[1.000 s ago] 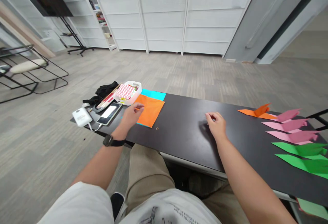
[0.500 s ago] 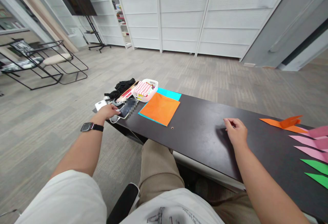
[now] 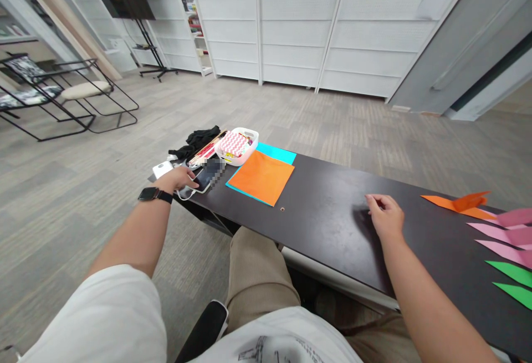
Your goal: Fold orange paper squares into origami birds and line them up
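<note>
My left hand (image 3: 179,178) reaches to the left end of the dark table (image 3: 328,224), its fingers closed on the near end of a phone (image 3: 206,177) that has a white cable. A white power bank (image 3: 162,169) lies just left of the hand. To the right of the phone an orange paper square (image 3: 261,178) lies on a cyan sheet (image 3: 279,153). My right hand (image 3: 384,216) rests on the bare tabletop in a loose fist, holding nothing.
A white basket (image 3: 238,147) with a red-patterned pack, pencils and a black cloth (image 3: 200,137) sit at the table's far left corner. Folded paper shapes lie at the right: orange (image 3: 462,203), pink (image 3: 507,228), green (image 3: 513,281). A wire-frame chair (image 3: 75,98) stands on the floor to the left.
My left hand left the orange paper, moved left to the phone and closed on its near end. The right hand stayed in place. My view swung left.
</note>
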`<action>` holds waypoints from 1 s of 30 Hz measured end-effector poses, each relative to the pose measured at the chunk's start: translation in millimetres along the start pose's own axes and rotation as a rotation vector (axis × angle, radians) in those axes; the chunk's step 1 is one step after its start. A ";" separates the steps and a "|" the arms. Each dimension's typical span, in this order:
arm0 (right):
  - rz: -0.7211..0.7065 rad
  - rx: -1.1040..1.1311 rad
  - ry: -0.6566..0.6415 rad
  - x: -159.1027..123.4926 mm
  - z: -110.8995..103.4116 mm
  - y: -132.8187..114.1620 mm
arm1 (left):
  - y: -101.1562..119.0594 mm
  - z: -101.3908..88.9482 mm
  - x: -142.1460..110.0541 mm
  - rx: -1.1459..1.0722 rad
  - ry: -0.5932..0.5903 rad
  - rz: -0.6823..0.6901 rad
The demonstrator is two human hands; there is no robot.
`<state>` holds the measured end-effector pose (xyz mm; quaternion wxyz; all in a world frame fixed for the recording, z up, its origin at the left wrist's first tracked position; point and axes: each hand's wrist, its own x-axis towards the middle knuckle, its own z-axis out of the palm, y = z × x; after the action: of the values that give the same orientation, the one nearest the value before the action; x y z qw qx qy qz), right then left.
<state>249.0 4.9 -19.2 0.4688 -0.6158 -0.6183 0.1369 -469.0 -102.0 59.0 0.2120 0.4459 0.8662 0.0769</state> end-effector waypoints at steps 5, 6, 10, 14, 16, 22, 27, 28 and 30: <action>0.001 0.005 0.002 0.0 -0.4 -3.2 | 0.4 -1.1 0.6 -0.002 -0.112 -0.081; 0.004 0.005 0.000 0.1 -0.6 -4.0 | 0.6 -1.4 0.5 -0.005 -0.118 -0.085; 0.012 0.005 -0.006 0.3 -1.5 -7.0 | 0.9 -2.6 1.3 -0.003 -0.137 -0.092; 0.024 0.017 -0.016 0.0 -2.0 -8.7 | 4.6 -3.8 0.6 0.000 -0.150 -0.101; 0.031 0.024 -0.019 -0.3 -2.2 -9.1 | 7.7 -3.8 -1.5 -0.008 -0.141 -0.113; 0.035 0.030 -0.026 -0.7 -2.3 -8.7 | 8.9 -7.0 -7.7 -0.045 -0.135 -0.125; 0.049 0.044 -0.031 -0.4 -2.2 -7.9 | 21.9 -9.6 -15.4 0.025 0.098 0.021; 0.050 0.046 -0.033 -0.4 -2.1 -7.4 | 29.6 -6.6 -18.9 0.023 0.164 0.074; 0.049 0.050 -0.035 -0.2 -1.9 -6.2 | 49.8 4.6 -27.6 -0.016 0.228 0.183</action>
<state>246.5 2.7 -13.7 0.4698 -0.6161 -0.6076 0.1747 -416.0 -95.0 79.1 0.1080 0.5095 0.8398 0.1532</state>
